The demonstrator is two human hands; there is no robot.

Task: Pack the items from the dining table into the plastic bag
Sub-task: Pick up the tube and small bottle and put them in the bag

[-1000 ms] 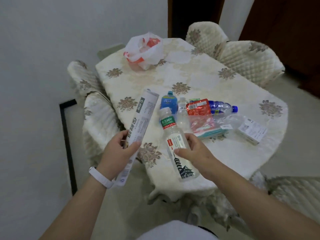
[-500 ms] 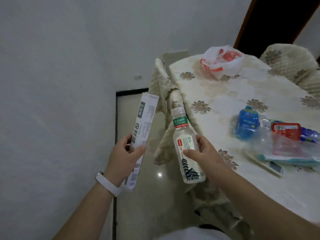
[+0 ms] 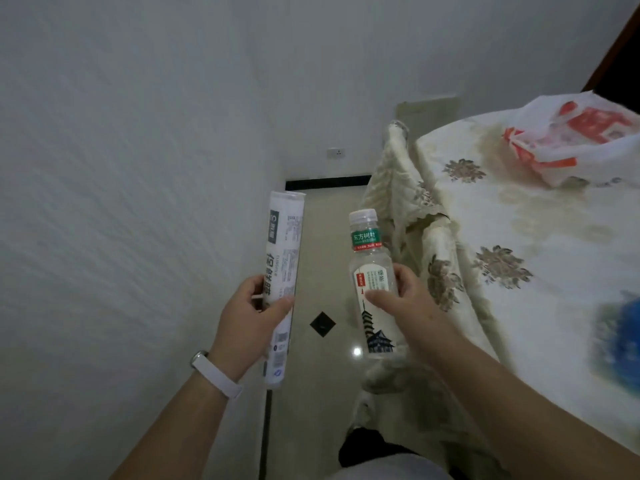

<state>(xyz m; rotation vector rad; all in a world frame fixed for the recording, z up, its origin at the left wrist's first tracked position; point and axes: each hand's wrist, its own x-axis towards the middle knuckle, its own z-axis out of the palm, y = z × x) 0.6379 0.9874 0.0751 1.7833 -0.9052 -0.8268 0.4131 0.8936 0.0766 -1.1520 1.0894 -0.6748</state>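
Note:
My left hand [image 3: 251, 322] grips a long white roll of cling film [image 3: 283, 271] held upright over the floor. A clear tea bottle [image 3: 371, 271] with a green neck label and a pagoda print is in my right hand [image 3: 408, 306], also upright and left of the table. The white and red plastic bag [image 3: 575, 140] lies on the dining table [image 3: 519, 216] at the far right top. A blurred blue item [image 3: 623, 337] shows at the right edge on the table.
A white wall fills the left side, with a socket [image 3: 336, 153] low on the back wall. Two quilted chairs [image 3: 401, 188] stand pushed against the table's left side. A tiled floor strip [image 3: 322, 306] runs between wall and chairs.
The view has swung left and I have moved along the table's left side. The bag now sits at the top right, and most table items have left the frame. Both hands keep their objects.

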